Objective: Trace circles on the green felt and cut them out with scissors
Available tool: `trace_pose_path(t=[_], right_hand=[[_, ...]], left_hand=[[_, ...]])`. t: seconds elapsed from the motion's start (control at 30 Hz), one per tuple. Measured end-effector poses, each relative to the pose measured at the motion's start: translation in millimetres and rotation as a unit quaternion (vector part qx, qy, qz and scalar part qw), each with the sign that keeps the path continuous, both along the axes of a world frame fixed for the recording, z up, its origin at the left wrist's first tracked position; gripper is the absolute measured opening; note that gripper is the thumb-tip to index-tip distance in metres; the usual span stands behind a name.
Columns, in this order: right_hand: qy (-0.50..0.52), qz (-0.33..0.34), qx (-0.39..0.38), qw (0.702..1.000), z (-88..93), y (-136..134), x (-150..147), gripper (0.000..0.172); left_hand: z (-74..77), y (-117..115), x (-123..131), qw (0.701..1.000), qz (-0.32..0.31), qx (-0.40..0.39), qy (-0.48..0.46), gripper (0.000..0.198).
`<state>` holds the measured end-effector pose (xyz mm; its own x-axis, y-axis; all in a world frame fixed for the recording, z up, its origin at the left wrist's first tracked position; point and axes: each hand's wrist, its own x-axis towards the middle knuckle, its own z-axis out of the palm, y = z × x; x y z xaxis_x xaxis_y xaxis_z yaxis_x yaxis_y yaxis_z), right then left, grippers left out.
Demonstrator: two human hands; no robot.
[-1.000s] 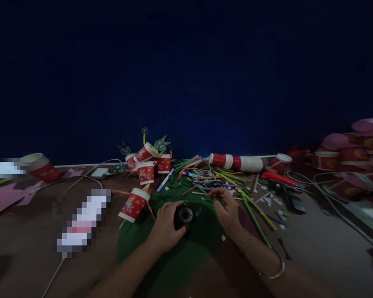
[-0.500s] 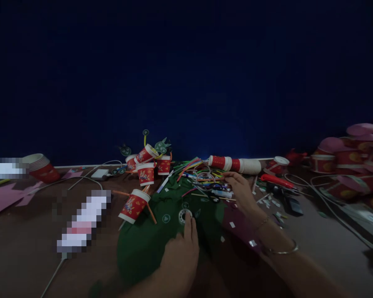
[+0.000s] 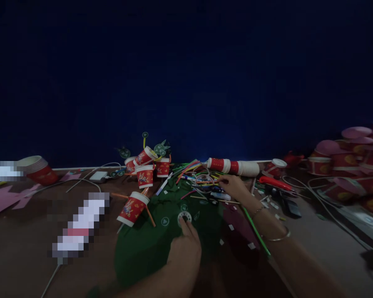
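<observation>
My left hand point(image 3: 186, 250) lies low over the dark green sheet point(image 3: 136, 248), its leading fingers stretched out. Their tips touch a small white ring-shaped disc point(image 3: 184, 217) with dark dots around it. My right hand point(image 3: 233, 186) reaches into a pile of coloured pipe cleaners point(image 3: 192, 176), thumb and fingers drawn together; what they hold, if anything, is hidden. A bright green strip point(image 3: 257, 232) sticks out beneath my right forearm, and I cannot tell whether that hand holds it. Beside the hand is a clear tube point(image 3: 220, 196).
Red paper cups with orange legs point(image 3: 133, 209) stand left of the sheet. Stacked cups point(image 3: 233, 166) lie behind the pile. A red-handled tool point(image 3: 275, 182), a dark object point(image 3: 291, 206) and white scraps are at right, beyond them cup lanterns point(image 3: 320, 165). A blurred-out phone-like shape point(image 3: 81, 223) lies left.
My right hand has shifted slightly left into the pile, and the green strip now shows under its forearm. My left fingers have bent a little over the disc. The view has shifted slightly.
</observation>
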<state>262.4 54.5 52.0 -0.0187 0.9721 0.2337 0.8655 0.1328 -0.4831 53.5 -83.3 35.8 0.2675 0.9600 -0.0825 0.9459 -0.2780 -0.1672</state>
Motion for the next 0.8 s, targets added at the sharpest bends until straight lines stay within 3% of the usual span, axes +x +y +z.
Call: trace_pose_path(t=[0.1,0.27,0.43,0.6,0.8], right_hand=[[-0.017,0.051,0.009,0.999,3.5,7,-12,0.022],[-0.039,0.079,0.03,0.996,11.8,18,-29,0.023],[-0.083,0.188,0.068,0.976,11.5,25,-71,0.023],[-0.128,0.387,0.109,0.907,2.9,33,-143,0.02],[-0.298,0.449,0.117,0.834,-5.2,49,-190,0.017]], left_hand=[[-0.8,2,4,0.999,0.004,-0.001,0.036,0.061],[-3.9,1,9,0.997,0.018,-0.002,0.072,0.062],[-9.0,-2,9,0.997,0.008,0.02,0.078,0.061],[-12.1,-4,10,0.996,0.021,0.02,0.087,0.062],[-16.8,-9,14,0.994,0.011,0.057,0.096,0.052]])
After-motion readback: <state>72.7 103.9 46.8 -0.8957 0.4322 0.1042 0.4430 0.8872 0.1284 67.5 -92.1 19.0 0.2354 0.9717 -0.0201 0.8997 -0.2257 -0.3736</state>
